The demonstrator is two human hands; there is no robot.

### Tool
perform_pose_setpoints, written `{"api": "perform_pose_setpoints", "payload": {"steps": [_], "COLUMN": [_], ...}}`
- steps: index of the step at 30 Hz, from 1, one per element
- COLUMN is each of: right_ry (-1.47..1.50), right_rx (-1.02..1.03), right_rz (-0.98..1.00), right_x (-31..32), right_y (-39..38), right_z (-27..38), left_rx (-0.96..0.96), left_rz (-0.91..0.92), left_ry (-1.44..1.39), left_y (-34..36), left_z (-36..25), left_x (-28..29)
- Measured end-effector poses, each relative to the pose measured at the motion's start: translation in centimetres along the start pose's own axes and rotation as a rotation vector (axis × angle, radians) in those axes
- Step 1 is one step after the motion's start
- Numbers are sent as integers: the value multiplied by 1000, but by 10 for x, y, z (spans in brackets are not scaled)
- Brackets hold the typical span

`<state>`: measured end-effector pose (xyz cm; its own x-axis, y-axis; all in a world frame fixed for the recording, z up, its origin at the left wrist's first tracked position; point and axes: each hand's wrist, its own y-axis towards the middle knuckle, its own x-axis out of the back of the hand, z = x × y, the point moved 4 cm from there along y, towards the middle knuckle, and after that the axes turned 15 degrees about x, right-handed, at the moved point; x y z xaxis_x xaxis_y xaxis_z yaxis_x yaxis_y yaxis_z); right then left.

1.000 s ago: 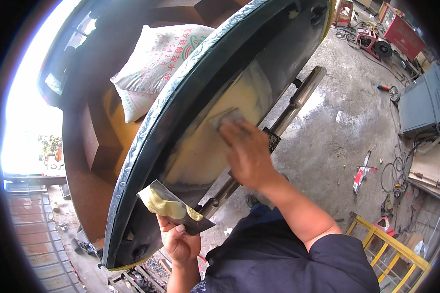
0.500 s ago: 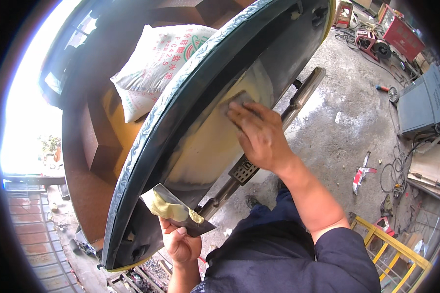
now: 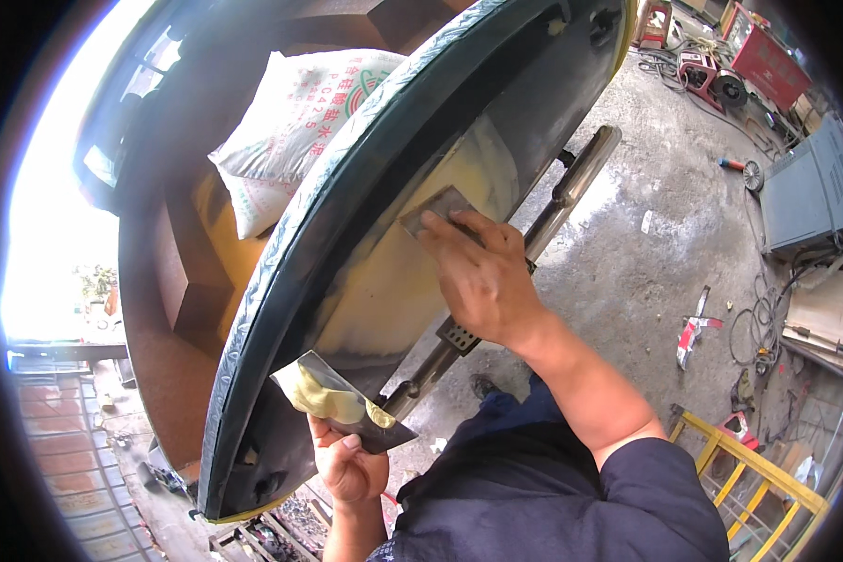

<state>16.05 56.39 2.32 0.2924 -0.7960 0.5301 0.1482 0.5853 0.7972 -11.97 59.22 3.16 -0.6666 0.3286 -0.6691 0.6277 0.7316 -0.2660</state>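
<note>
You seem to be smoothing the yellowish patch (image 3: 375, 304) midway along the dark panel (image 3: 526, 105), spreader (image 3: 440, 203) pinched in your right hand (image 3: 487, 281); this calls for even pressure. Your left hand (image 3: 350, 465) grips the plate (image 3: 391, 436) of putty (image 3: 318, 395) by the panel's lower-left end.

The right fingers (image 3: 431, 222) hide part of the flat scraper (image 3: 442, 200) under them. The left fingers (image 3: 348, 444) partly disappear behind the paste-smeared plate (image 3: 393, 436). Beyond the right fingers, the curved panel (image 3: 543, 103) is cut off above. Scraps (image 3: 273, 537) below the left fingers are too small to tell.
</note>
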Motion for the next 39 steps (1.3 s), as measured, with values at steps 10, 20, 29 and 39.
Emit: {"api": "perform_pose_setpoints", "payload": {"steps": [10, 20, 29, 39], "right_ry": [-96, -64, 121, 108], "right_rx": [-23, -111, -45, -149], "right_rz": [-23, -119, -27, -127], "right_x": [11, 11, -11, -18], "right_y": [16, 11, -11, -4], "right_z": [-50, -65, 4, -29], "left_rx": [22, 15, 25, 28], "left_rz": [7, 2, -15, 6], "left_ry": [-6, 3, 19, -17], "left_y": [0, -1, 1, -4], "left_z": [5, 2, 3, 5], "left_x": [-3, -2, -2, 1]}}
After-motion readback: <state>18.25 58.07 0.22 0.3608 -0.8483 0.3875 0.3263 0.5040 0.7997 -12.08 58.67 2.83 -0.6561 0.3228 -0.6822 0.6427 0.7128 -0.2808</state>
